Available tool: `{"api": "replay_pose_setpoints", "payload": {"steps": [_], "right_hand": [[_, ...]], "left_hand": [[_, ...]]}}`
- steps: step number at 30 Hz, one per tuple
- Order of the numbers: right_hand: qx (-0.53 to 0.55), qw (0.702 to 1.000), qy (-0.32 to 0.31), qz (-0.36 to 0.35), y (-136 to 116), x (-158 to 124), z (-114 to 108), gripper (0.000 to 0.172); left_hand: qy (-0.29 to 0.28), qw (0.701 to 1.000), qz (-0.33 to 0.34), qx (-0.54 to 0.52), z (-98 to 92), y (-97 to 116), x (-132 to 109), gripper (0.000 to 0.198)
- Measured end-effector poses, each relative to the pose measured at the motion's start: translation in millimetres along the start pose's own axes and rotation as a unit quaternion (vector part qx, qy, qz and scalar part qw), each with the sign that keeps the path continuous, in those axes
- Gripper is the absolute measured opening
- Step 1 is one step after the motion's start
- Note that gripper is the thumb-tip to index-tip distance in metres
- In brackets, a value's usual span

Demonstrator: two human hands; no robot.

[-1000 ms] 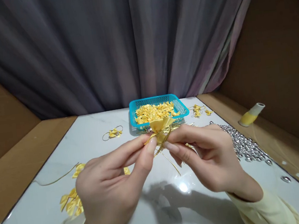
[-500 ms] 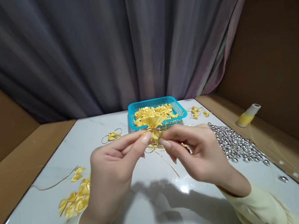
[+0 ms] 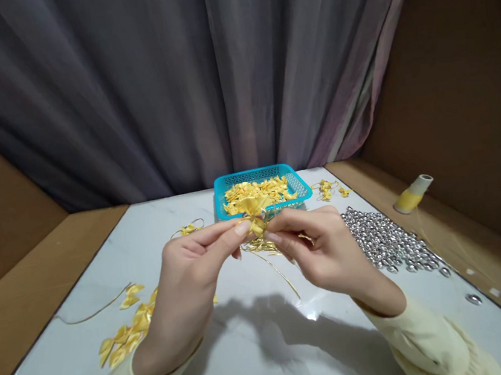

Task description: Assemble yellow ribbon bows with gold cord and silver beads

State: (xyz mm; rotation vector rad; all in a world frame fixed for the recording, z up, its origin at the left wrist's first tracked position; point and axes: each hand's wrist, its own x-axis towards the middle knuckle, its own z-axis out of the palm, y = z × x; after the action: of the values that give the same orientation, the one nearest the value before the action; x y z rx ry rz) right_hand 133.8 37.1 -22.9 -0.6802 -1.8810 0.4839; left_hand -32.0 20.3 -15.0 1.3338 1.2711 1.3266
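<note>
A: Where's the bow?
B: Yellow bow [image 3: 253, 205], mid-view on my remote feed, nearer than the blue basket [image 3: 218, 200] at twelve o'clock.
A: Hands?
B: Left hand [image 3: 192, 276] pinches its nine-o'clock edge; right hand [image 3: 331, 250] pinches its three-o'clock side (ribbon or cord, I can't tell).
A: Handling?
B: Probably light, soft, slick, easily creased. I'd grip the gathered waist, thumb against forefinger, sparing the flared top.

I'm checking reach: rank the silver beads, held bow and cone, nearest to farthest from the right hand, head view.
From the right hand:
1. Held bow, at its fingertips.
2. Silver beads, pile to its right.
3. Cone, farther right, past the beads.
</note>
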Motion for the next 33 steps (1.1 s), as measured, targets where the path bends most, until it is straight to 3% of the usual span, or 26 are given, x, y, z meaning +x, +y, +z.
{"api": "replay_pose_setpoints", "payload": {"steps": [15, 19, 25, 33], "right_hand": [[-0.054, 0.998, 0.009, -0.032, 1, -3, 1, 0.02], [-0.047, 0.998, 0.013, -0.031, 2, -3, 2, 0.021], [-0.039, 0.998, 0.026, -0.042, 2, -3, 2, 0.022], [-0.036, 0.997, 0.046, -0.044, 4, -3, 7, 0.022]], "left_hand": [[0.009, 1.0, 0.004, 0.029, -0.1, 2, -3, 0.015], [0.047, 0.998, 0.004, 0.034, 3.4, 5, -5, 0.015], [0.098, 0.992, 0.043, 0.063, 10.2, 11, -14, 0.005], [0.132, 0.98, 0.115, 0.09, 14.6, 6, -19, 0.008]]}}
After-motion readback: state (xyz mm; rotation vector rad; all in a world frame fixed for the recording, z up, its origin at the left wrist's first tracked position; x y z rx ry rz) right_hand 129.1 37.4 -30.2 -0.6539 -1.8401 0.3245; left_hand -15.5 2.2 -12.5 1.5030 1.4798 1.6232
